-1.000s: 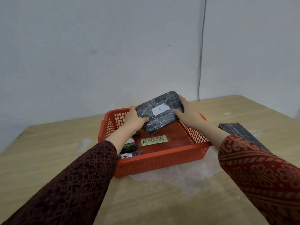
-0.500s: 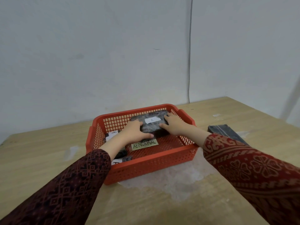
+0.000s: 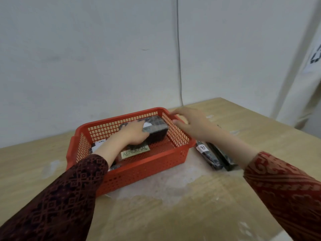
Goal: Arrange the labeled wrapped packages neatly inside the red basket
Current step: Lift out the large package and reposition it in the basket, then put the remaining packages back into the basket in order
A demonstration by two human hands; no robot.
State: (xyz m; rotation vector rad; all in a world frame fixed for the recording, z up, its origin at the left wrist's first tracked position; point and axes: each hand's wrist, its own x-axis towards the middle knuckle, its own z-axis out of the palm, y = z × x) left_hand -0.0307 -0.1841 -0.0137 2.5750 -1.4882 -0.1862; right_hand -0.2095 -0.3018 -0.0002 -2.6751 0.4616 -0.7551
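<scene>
Left fingers (image 3: 139,134) press on wrapped pkg (image 3: 154,127) in red basket (image 3: 147,169); right fingers (image 3: 180,113) spread wide, empty.

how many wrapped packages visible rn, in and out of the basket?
4 clearly. One under the left hand at the red basket's far right, one labeled package at its left, and two on the table right of it. The forearm may hide more.

A pale wooden bench (image 3: 173,214) with a whitish scuffed patch (image 3: 166,181) meets a plain grey-white wall (image 3: 86,58) at its far edge, where a thin cable (image 3: 178,49) runs down, and a white pillar (image 3: 302,66) with a black-patterned marker (image 3: 316,55) stands far right.
</scene>
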